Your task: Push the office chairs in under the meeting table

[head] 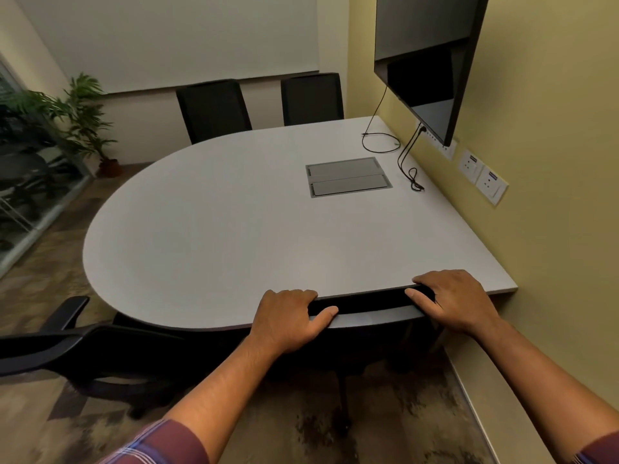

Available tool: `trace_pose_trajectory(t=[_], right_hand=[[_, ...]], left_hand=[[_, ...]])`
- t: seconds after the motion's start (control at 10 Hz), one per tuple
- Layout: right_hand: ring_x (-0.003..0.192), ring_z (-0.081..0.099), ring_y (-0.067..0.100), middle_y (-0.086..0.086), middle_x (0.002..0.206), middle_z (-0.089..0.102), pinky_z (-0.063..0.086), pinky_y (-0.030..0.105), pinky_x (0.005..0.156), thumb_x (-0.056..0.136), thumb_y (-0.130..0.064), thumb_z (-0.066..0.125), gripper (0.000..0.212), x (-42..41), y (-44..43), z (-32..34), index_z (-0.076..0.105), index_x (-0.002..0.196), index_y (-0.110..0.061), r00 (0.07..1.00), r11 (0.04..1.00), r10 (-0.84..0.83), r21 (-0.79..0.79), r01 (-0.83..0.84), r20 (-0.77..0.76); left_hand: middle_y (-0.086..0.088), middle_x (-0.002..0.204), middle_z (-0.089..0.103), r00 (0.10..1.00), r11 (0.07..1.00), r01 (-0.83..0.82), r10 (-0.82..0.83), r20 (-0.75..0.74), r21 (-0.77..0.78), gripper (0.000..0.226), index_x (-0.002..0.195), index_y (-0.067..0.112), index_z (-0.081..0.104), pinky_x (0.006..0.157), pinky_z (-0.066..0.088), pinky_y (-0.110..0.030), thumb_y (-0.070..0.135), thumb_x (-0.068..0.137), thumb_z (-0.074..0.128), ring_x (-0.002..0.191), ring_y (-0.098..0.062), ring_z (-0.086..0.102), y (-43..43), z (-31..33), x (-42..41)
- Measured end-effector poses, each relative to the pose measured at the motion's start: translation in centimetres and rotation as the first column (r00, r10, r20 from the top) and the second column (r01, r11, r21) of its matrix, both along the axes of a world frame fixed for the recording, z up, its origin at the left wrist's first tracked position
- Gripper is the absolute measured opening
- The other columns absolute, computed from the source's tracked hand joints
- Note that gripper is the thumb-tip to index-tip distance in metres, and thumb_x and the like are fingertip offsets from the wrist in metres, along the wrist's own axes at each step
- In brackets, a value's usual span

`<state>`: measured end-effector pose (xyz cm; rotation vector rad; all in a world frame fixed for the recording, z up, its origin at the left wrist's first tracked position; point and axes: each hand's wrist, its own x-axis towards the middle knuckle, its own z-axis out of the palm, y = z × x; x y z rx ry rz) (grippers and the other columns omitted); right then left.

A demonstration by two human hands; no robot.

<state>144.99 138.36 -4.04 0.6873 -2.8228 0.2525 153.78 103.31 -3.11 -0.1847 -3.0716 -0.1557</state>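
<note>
Black office chair (368, 313) sits at the near edge of the pale grey rounded meeting table (217, 229), its backrest top touching the tabletop edge, seat hidden under it. Left hand (288, 319) and right hand (459, 299) both grip the backrest top, fingers curled over it, thumbs on the near side. Second black armchair (83, 346) stands left of the table's near curve, not tucked in. Two more black chairs (214, 108) stand at the table's far edge. Black cables (382, 142) lie on its far right.
</note>
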Motion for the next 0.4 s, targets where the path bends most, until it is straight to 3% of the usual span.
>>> trace_pose_trajectory(t=[0.1, 0.2, 0.3, 0.4], right_hand=[[0.112, 0.072, 0.02, -0.005, 0.124, 0.078, 0.054, 0.04, 0.094, 0.092, -0.091, 0.014, 0.098, 0.0, -0.3, 0.1, 0.077, 0.127, -0.024, 0.998, 0.999, -0.031, 0.032, 0.029, 0.051], [0.133, 0.062, 0.021, -0.005, 0.149, 0.065, 0.047, 0.045, 0.112, 0.085, -0.099, 0.01, 0.108, -0.3, -1.1, 0.6, 0.063, 0.147, -0.028, 0.966, 0.992, -0.118, 0.062, 0.106, 0.229], [0.145, 0.052, 0.023, -0.003, 0.162, 0.052, 0.041, 0.049, 0.12, 0.082, -0.1, 0.006, 0.113, -1.0, -2.7, 1.5, 0.047, 0.159, -0.028, 0.912, 0.985, -0.169, 0.036, 0.167, 0.375], [0.154, 0.04, 0.025, 0.004, 0.172, 0.036, 0.033, 0.048, 0.124, 0.09, -0.095, 0.009, 0.109, -2.6, -6.7, 1.5, 0.03, 0.167, -0.021, 0.887, 0.984, -0.178, 0.056, 0.17, 0.426]], left_hand=[[0.009, 0.083, 0.07, 1.0, 1.0, -0.001, 0.001, 0.024, -0.002, 0.075, 0.093, 0.031, 0.066, 0.087, 0.054, -0.044, 0.089, 0.096, 0.019, 0.078, -0.014, 0.064, -0.1, -0.2, 0.1], [0.005, 0.121, 0.079, 0.988, 0.998, -0.031, 0.023, 0.151, 0.054, 0.094, 0.128, 0.031, 0.072, 0.099, 0.052, -0.045, 0.097, 0.089, 0.018, 0.11, -0.022, 0.072, -0.5, -0.1, -0.7], [-0.002, 0.151, 0.067, 0.964, 0.993, -0.089, 0.068, 0.259, 0.072, 0.115, 0.154, 0.026, 0.058, 0.108, 0.049, -0.049, 0.105, 0.08, 0.018, 0.135, -0.029, 0.064, -1.6, 0.5, -2.3], [-0.008, 0.169, 0.048, 0.954, 0.998, -0.054, 0.042, 0.298, 0.03, 0.142, 0.166, 0.021, 0.041, 0.122, 0.037, -0.056, 0.116, 0.066, 0.009, 0.153, -0.032, 0.046, -3.3, 1.0, -4.5]])
